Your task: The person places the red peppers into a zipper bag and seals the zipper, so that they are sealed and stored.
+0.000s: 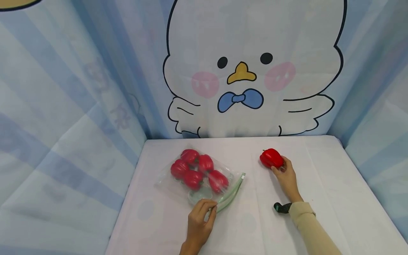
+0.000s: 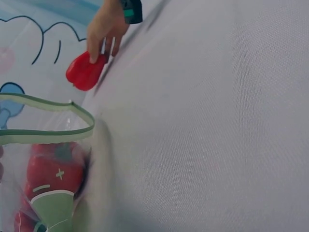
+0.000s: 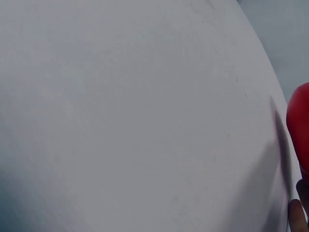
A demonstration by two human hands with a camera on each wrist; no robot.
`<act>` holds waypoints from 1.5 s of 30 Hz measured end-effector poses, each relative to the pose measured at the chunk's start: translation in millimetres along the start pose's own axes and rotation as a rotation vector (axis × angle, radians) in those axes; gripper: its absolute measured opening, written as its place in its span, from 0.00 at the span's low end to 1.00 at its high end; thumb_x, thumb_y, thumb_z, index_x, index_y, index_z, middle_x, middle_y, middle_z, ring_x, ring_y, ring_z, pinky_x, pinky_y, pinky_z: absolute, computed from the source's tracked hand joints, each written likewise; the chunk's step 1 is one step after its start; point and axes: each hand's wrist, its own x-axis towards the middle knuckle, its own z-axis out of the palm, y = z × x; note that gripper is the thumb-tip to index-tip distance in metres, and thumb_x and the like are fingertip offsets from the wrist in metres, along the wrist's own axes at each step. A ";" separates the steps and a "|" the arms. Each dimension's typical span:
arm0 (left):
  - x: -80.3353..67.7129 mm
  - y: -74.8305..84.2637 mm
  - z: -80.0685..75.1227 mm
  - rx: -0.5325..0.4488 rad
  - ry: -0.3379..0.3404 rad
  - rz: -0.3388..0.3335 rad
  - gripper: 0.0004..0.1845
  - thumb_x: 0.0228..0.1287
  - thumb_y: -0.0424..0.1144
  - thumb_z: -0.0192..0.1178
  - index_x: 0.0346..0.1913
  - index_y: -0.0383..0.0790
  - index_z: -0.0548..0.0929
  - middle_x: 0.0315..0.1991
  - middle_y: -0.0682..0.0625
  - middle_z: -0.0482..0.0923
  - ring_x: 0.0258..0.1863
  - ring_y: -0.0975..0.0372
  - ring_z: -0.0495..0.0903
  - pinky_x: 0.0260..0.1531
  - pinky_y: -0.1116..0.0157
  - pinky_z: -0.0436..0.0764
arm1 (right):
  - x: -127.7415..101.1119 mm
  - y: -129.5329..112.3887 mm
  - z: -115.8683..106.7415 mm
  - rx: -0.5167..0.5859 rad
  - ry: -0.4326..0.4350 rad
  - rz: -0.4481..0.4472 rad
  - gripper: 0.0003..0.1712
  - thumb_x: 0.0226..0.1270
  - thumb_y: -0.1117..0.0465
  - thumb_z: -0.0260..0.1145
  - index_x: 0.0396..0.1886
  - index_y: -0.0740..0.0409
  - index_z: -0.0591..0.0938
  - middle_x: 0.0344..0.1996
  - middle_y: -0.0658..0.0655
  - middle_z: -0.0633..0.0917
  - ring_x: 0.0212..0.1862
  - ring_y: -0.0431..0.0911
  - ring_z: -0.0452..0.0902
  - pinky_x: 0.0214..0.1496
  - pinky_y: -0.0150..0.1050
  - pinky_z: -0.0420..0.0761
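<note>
A clear zip bag point(image 1: 204, 177) with a green seal strip point(image 1: 231, 196) lies on the white table point(image 1: 318, 177); several red peppers point(image 1: 194, 168) are inside it. My left hand point(image 1: 200, 221) pinches the bag's open mouth at the near end. In the left wrist view the green-edged mouth point(image 2: 46, 118) stands open over a pepper point(image 2: 53, 171). A loose red pepper point(image 1: 271, 158) sits to the right, and my right hand point(image 1: 285, 175) grips it from the near side, as the left wrist view also shows, pepper point(image 2: 86, 72) under fingers point(image 2: 104, 29). The right wrist view catches only the pepper's edge point(image 3: 299, 125).
Blue striped curtain walls with a cartoon bird point(image 1: 245, 71) close in the table at the back and both sides. A dark wrist strap point(image 1: 282, 208) sits on my right arm's beige sleeve point(image 1: 310, 226). Bare white tabletop spreads at the front right.
</note>
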 end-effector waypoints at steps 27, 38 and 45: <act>0.8 2.3 2.8 -0.013 -0.012 -0.011 0.07 0.62 0.25 0.69 0.40 0.38 0.88 0.38 0.49 0.86 0.34 0.65 0.84 0.35 0.76 0.83 | -87.7 -20.8 18.5 0.120 0.059 -0.027 0.42 0.74 0.61 0.69 0.81 0.61 0.60 0.78 0.67 0.66 0.76 0.62 0.66 0.57 0.09 0.67; 3.8 1.1 3.1 -0.017 -0.016 -0.004 0.06 0.64 0.26 0.67 0.41 0.37 0.88 0.38 0.49 0.85 0.33 0.64 0.83 0.36 0.77 0.81 | -115.9 -24.9 38.0 0.182 0.006 -0.030 0.43 0.73 0.63 0.70 0.81 0.61 0.59 0.77 0.69 0.67 0.74 0.62 0.68 0.54 0.08 0.69; 5.6 0.8 4.3 -0.027 -0.018 -0.012 0.05 0.65 0.26 0.67 0.41 0.37 0.88 0.38 0.49 0.85 0.33 0.65 0.82 0.36 0.77 0.81 | -131.6 -28.9 43.1 0.210 -0.036 0.005 0.43 0.72 0.60 0.71 0.80 0.58 0.60 0.78 0.67 0.67 0.74 0.62 0.68 0.52 0.10 0.73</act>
